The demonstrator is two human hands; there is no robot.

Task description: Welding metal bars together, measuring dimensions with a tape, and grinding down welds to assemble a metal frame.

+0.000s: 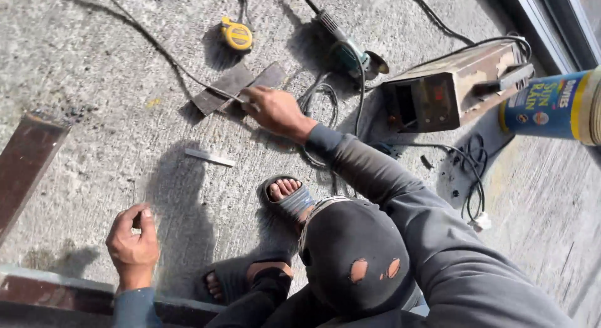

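two flat metal plates (236,85) lie side by side on the concrete floor (94,65), and my right hand (273,110) reaches out over them, fingers curled around something thin at their near edge; i cannot tell exactly what it grips, since the hand hides it. a dark cable (150,43) runs across the floor to that same spot. my left hand (133,243) hangs low near my body, fingers bent in a loose fist with the thumb tucked close to the forefinger, holding nothing i can make out. between the two hands a small pale metal strip (210,157) lies alone on the concrete. beyond the plates sits a yellow tape measure (236,35), and to its right an angle grinder (347,52) rests on its side with its cord looping toward me. farther right stands a worn box-shaped welding machine (454,90) with cables trailing from it, and a blue and yellow can (554,105) pokes in at the frame's edge. a rusty steel bar (25,165) slants along the far left. my sandalled foot (288,196) is planted just below my right arm.
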